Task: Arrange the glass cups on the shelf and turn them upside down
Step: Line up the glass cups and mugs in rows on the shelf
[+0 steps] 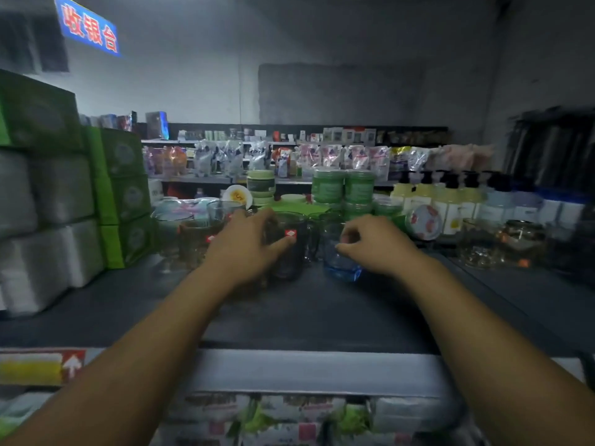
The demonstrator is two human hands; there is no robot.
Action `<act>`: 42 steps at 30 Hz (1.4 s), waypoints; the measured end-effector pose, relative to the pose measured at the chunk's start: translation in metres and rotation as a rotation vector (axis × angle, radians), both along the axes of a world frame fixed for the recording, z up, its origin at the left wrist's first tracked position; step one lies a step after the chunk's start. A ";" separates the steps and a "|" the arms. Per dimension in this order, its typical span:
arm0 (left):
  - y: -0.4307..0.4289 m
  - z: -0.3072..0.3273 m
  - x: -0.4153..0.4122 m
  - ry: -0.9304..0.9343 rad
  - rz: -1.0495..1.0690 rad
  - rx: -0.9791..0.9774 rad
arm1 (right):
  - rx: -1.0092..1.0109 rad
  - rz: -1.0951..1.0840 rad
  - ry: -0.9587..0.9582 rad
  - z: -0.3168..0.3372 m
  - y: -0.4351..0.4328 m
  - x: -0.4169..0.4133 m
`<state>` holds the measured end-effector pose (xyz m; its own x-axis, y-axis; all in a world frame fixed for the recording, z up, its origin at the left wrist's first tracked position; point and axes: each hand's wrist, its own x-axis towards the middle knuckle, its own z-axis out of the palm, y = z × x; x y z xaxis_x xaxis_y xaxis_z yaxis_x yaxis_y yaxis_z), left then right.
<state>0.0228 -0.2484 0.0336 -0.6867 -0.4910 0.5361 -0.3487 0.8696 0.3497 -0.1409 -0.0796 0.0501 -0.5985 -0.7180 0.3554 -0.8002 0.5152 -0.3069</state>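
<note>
Left hand [248, 249] grips dark cup [290, 260] (blurred)

Green jar stack [343, 188] standing mid-scene, serving as landmark. Pale green jars [260, 186] stacking up left of it; round white-and-yellow lid [237, 196] leaning further left. Green boxes [119, 194] piling up far left of it, white wrapped packs [42, 226] sitting beyond those. Round red-flowered tin [423, 222] leaning just right of it; pump bottles [450, 201] lining up further right. Refill pouches [289, 159] standing behind it. Blue sign [88, 27] with red characters hanging high above, far left. Yellow price label [30, 368] showing well below it, leftward.
</note>
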 end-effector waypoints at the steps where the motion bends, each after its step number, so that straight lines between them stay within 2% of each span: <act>1: -0.003 0.001 -0.001 0.011 -0.025 -0.002 | -0.024 -0.015 -0.007 -0.001 0.002 0.003; 8: -0.008 -0.005 0.018 0.136 -0.220 0.001 | -0.150 -0.062 0.051 -0.008 0.016 0.049; 13: -0.006 -0.017 0.050 0.262 -0.308 0.081 | -0.488 0.078 0.097 -0.014 0.033 0.085; 16: -0.003 -0.025 0.062 0.306 -0.320 0.154 | -0.584 0.061 -0.141 -0.018 0.042 0.082; 19: -0.006 -0.027 0.062 0.323 -0.329 0.245 | -0.471 0.036 -0.459 -0.026 0.040 0.069; 22: -0.011 -0.031 0.060 0.290 -0.398 0.448 | -0.474 0.071 -0.594 -0.040 0.033 0.059; 24: -0.012 -0.035 0.059 0.240 -0.414 0.482 | -0.520 0.084 -0.649 -0.045 0.031 0.055; 27: -0.018 -0.039 0.057 0.193 -0.408 0.555 | -0.442 0.090 -0.627 -0.046 0.035 0.053; 32: -0.020 -0.040 0.055 0.160 -0.322 0.507 | -0.375 0.034 -0.595 -0.047 0.036 0.049; 37: -0.015 -0.039 0.055 0.225 -0.287 0.408 | -0.465 -0.074 -0.511 -0.041 0.033 0.063; 42: 0.019 -0.024 0.053 0.316 -0.326 0.410 | -0.657 -0.161 -0.450 -0.035 0.069 0.069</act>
